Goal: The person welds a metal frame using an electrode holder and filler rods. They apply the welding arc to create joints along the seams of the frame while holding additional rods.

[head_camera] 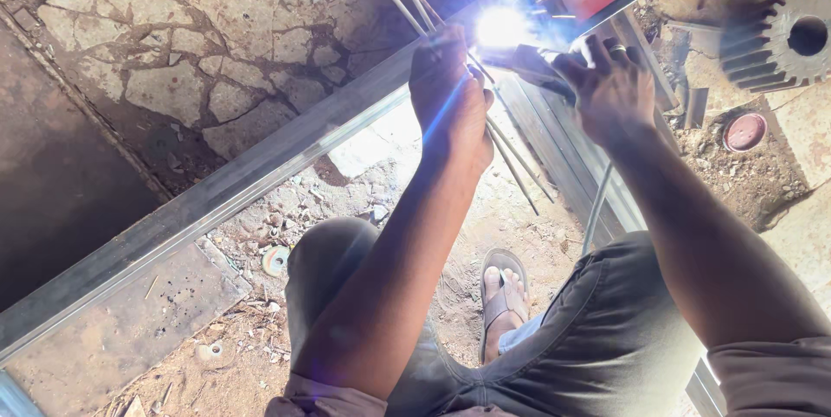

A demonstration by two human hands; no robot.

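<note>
Lower frame: person squatting, grey trousers, sandalled foot (502,296) on dirt floor (415,209). Mid frame: long steel bar (216,196) runs from lower left up to upper centre. Left hand (450,96) rests on the bar, fingers curled together over it, just beside the welding arc (502,27). Right hand (610,88), fingers closed around the electrode holder (524,60), tip at the arc. Thin rods (519,157) lie under the hands. Upper right: gear wheel (783,36), red lid (744,131). Risk: bare left hand so near arc — spatter or heated bar could burn it; grip slip would break the arc.
</note>
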